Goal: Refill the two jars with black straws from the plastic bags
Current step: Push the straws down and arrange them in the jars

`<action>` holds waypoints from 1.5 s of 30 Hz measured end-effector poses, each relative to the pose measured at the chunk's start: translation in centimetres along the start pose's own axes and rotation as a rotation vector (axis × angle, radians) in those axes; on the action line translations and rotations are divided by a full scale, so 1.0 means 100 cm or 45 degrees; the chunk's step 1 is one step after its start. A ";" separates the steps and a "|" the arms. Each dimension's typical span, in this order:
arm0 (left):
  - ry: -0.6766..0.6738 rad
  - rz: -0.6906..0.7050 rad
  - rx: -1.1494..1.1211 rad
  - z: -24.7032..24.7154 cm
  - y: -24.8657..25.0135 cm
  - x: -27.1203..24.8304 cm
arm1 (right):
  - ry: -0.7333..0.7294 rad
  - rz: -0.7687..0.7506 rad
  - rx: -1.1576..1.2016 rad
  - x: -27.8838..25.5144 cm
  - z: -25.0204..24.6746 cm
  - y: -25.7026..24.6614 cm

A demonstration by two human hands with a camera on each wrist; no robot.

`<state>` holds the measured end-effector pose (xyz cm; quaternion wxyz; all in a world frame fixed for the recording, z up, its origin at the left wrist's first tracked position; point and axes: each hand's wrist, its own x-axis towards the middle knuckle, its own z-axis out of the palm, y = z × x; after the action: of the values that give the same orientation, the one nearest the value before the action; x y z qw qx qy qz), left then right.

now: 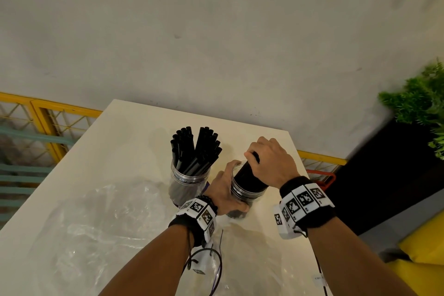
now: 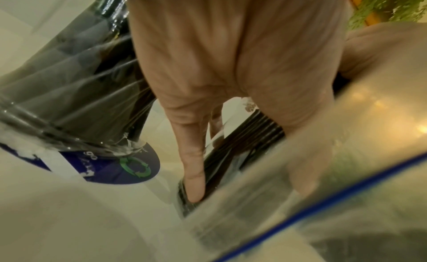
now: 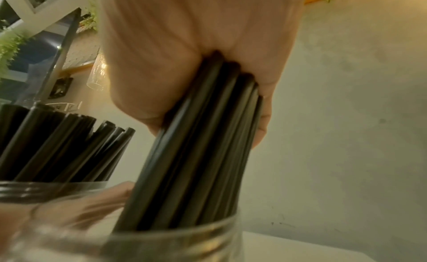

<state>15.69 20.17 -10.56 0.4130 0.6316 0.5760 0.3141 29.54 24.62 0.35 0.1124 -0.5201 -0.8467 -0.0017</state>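
Two clear plastic jars stand on a cream table (image 1: 125,142). The left jar (image 1: 189,180) holds several black straws (image 1: 197,149) that fan out above its rim. My left hand (image 1: 225,192) wraps around the side of the right jar (image 1: 247,193). My right hand (image 1: 269,161) grips a thick bundle of black straws (image 3: 201,156) from above, with the bundle's lower ends inside that right jar (image 3: 175,242). In the left wrist view my fingers (image 2: 194,174) lie along the jar wall, straws showing dark through it.
A crumpled clear plastic bag (image 1: 101,218) lies on the table at the near left. A yellow railing (image 1: 48,113) runs behind the table. A green plant (image 1: 422,103) over a black planter stands at the right, with a yellow seat (image 1: 425,243) below it.
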 end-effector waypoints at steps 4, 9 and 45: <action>-0.007 -0.009 0.006 0.000 0.002 -0.001 | -0.140 -0.053 0.019 0.003 -0.006 0.005; -0.016 -0.027 0.012 -0.003 0.007 -0.004 | -0.217 0.043 0.353 0.009 -0.018 0.015; 0.347 0.437 -0.028 -0.077 0.053 -0.150 | 0.536 -0.218 0.654 -0.042 -0.077 -0.063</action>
<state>9.37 6.65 -1.19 0.2789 0.6676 0.5071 0.4684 27.28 17.10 7.72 0.4113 -0.3903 -0.8182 0.0948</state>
